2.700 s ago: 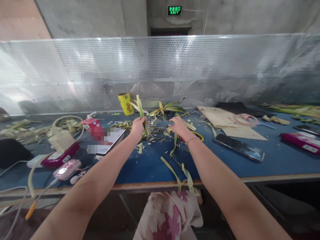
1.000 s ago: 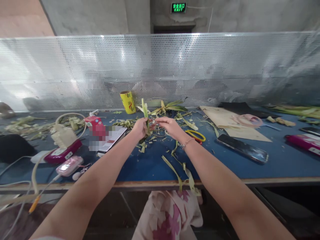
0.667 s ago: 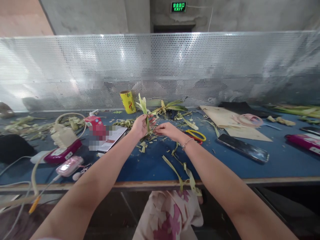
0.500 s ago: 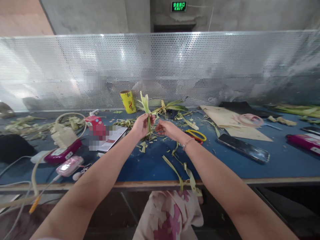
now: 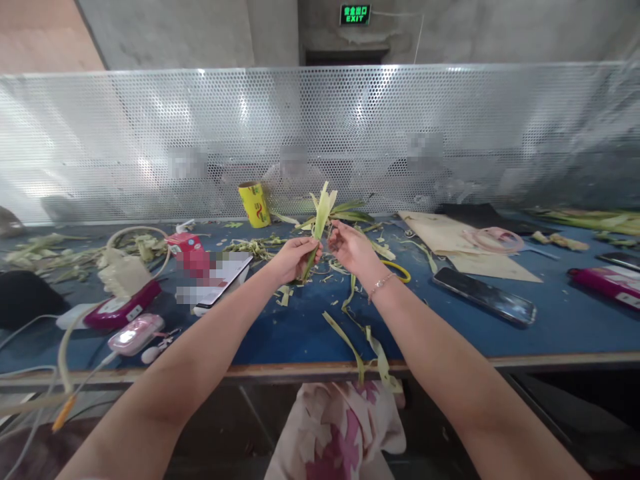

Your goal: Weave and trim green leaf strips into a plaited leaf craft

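My left hand [image 5: 295, 259] is closed round the lower stem of a small bundle of green leaf strips [image 5: 320, 215], which stands up and leans to the right above the blue table [image 5: 300, 327]. My right hand [image 5: 353, 245] pinches the same bundle just beside it, a thin bracelet on the wrist. Cut leaf scraps [image 5: 260, 248] lie on the table under and behind both hands. Longer leaf strips [image 5: 367, 343] hang over the front edge.
A yellow tube [image 5: 254, 205] stands by the perforated metal screen [image 5: 320, 133]. Yellow-handled scissors [image 5: 397, 269] and a dark phone [image 5: 480, 297] lie to the right, beside brown card [image 5: 450, 247]. On the left are a red box [image 5: 193, 253], another phone [image 5: 223, 280], pink gadgets [image 5: 123, 313] and cables.
Both hands have lifted the leaf bundle a little and shifted it right; it now leans to the right. My right hand has risen from the scraps to pinch the bundle.
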